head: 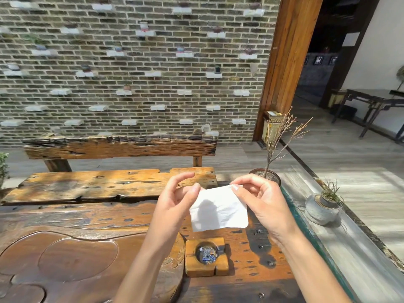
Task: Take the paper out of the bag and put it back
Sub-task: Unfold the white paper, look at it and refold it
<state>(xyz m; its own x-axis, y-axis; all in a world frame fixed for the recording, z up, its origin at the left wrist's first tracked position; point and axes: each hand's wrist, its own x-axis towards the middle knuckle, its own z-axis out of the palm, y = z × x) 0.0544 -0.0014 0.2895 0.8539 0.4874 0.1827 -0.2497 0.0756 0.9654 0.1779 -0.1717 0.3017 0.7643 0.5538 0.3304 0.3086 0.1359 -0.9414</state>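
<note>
A flat white paper point(220, 209), square with rounded corners, hangs in the air above the wooden table point(91, 217). My right hand point(262, 200) pinches its top right corner between thumb and forefinger. My left hand point(175, 200) has its thumb on the top left corner, with the forefinger raised and curled above it. The shadow of my fingers falls across the sheet. I see no separate bag, and I cannot tell whether this white piece is a bag or a single sheet.
A wooden ashtray block point(206, 256) sits on the table under the paper. A carved tea tray point(65, 259) fills the near left. A potted bare twig point(265, 174) and a grey pot point(321, 208) stand on the glass strip point(341, 248) at the right. A bench point(109, 147) stands behind.
</note>
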